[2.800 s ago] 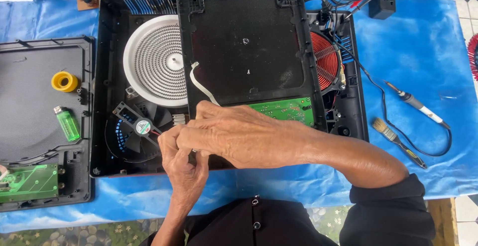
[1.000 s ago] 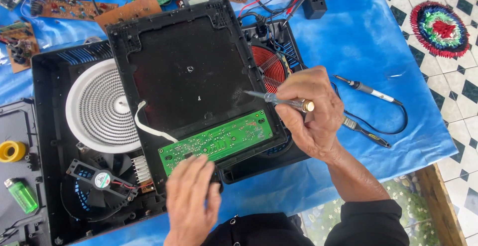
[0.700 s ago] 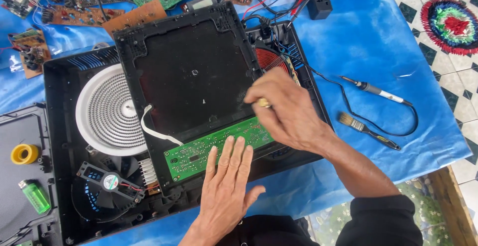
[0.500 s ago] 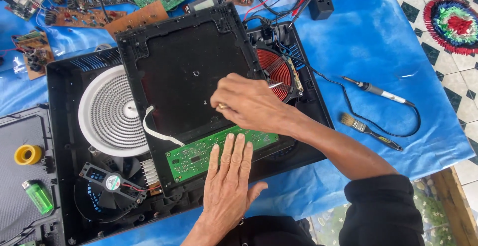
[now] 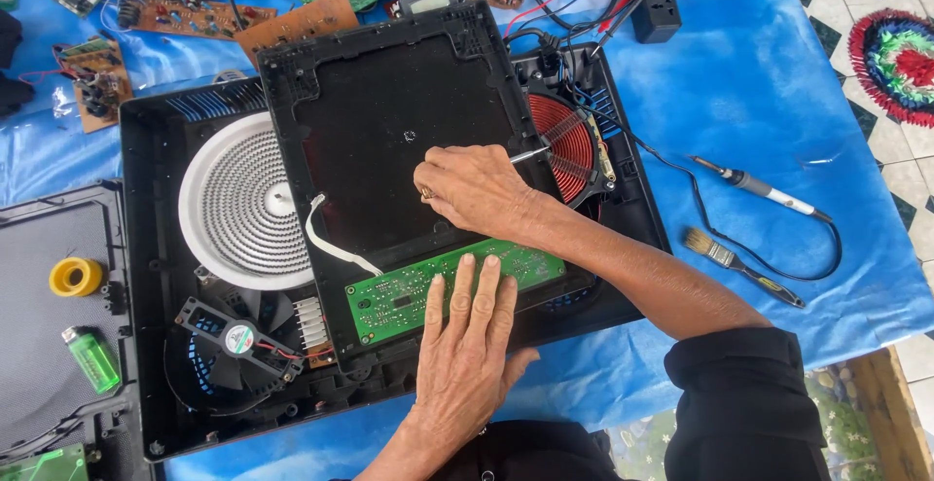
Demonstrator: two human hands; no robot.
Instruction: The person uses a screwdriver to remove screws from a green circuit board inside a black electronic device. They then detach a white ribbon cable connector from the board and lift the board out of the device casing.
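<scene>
My left hand (image 5: 467, 345) lay flat, fingers spread open, pressing on the green circuit board (image 5: 452, 288) at the near edge of the black top panel (image 5: 389, 131). Nothing gripped there. My right hand (image 5: 477, 189) was closed around a thin metal tool (image 5: 530, 154), prob. a screwdriver or tweezers, can't tell which; its tip stuck out to the right toward the red-copper coil (image 5: 564, 145). That hand rested on the panel, approx. mid-panel, just far of the board.

The panel sat tilted across the open black cooker base (image 5: 146, 277), covering its centre. Left of the panel, the white ribbed heating disc (image 5: 238, 204) was exposed; a white flat cable (image 5: 336, 243) ran from the panel's left side toward the board. Near-left in the base: a small black fan (image 5: 238, 340) w/ red wires and a finned heatsink (image 5: 311, 320) beside it.

Far left on the bench (image 5: 778, 82), under a blue sheet, another dark panel (image 5: 49, 248) carried a yellow tape roll (image 5: 76, 276) and a green lighter (image 5: 92, 357). Right side: a soldering iron (image 5: 764, 189) w/ black cord and a small brush (image 5: 739, 267), well apart from both hands. Far edge: loose circuit boards (image 5: 292, 24) and a black power strip (image 5: 654, 0).
</scene>
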